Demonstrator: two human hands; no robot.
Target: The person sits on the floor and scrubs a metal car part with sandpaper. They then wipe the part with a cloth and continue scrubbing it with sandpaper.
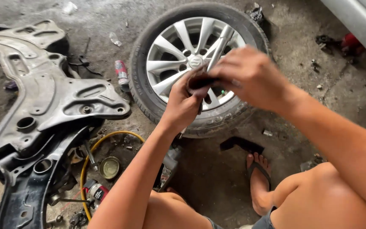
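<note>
Head view, workshop floor, item by item.

Metal rod (219, 47): bright, slender shaft with a socket-like top end, held in mid-air above the wheel. Long axis runs from lower left, inside the hands, up and to the right; the free end points away from the person, over the rim's hub.

Left hand (184, 103): clenched around a dark, grimy part (201, 81) at the rod's lower end; it is the lower hand, nearer the body.

Right hand (250, 76): fingers curled over the same dark part from above and from the right, touching the left hand; whether it grips the rod itself is hidden.

Wheel (191, 59): tyre with silver spoked rim, lying flat on the floor directly beyond the hands.

Subframe (43, 97): large grey and black metal member, left of the wheel, apart from it.

Yellow hose (90, 148), small round tin (109, 167), red-and-white spray can (121, 73): scattered near the left forearm.

Concrete floor (301, 63): dirty, littered; room open to the right of the wheel.

Sandalled foot (259, 178): below the hands.
</note>
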